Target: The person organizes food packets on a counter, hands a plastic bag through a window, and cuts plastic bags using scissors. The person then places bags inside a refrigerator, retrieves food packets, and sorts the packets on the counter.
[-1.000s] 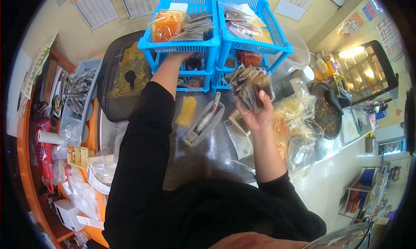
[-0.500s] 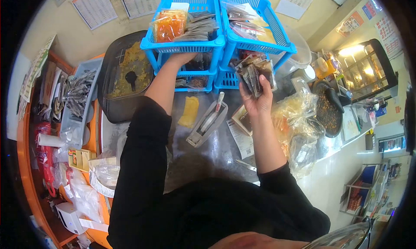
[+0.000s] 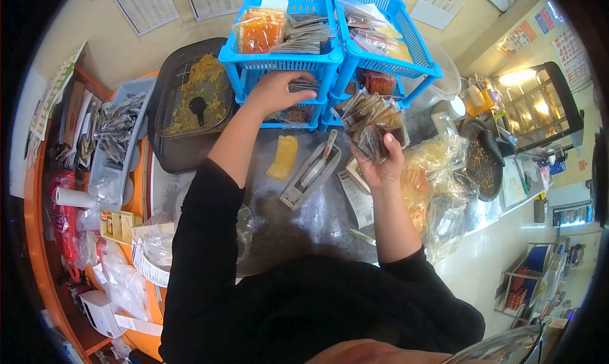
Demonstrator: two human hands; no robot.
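At 10 o'clock, toward the left edge, a grey-blue rectangular plastic tray (image 3: pixel 141 120) is holding small silvery packets (image 3: pixel 114 132). Beside it, a black rounded pan (image 3: pixel 166 153) is holding yellow-green food. White printed sheets (image 3: pixel 146 7) are hanging above; their rows are too small to read.

Between 11 and 12 o'clock, the left hand (image 3: pixel 279 91) is reaching into the lower part of a blue latticed plastic basket stack (image 3: pixel 282 61). Its fingers are bending over small dark flat packets (image 3: pixel 304 84), the thumb pointing toward 3 o'clock; whether they are gripping, I cannot tell. Orange packets (image 3: pixel 261 33) are standing in the top tier.

Near the centre, a yellow flat oblong piece (image 3: pixel 283 157) is lying beside a long grey tape dispenser (image 3: pixel 303 188), whose long axis is running from 1 to 7 o'clock.

At 2 o'clock, in front of a second blue basket stack (image 3: pixel 396 64), a fanned bundle of clear brown-filled plastic packets (image 3: pixel 373 124) is splaying toward 11 and 12 o'clock. The right hand (image 3: pixel 382 166) is clasping its lower part, thumb in front. I can make out no brand or label on it. Right of that hand, crumpled clear plastic bags (image 3: pixel 444 180) are lying at 3 o'clock.
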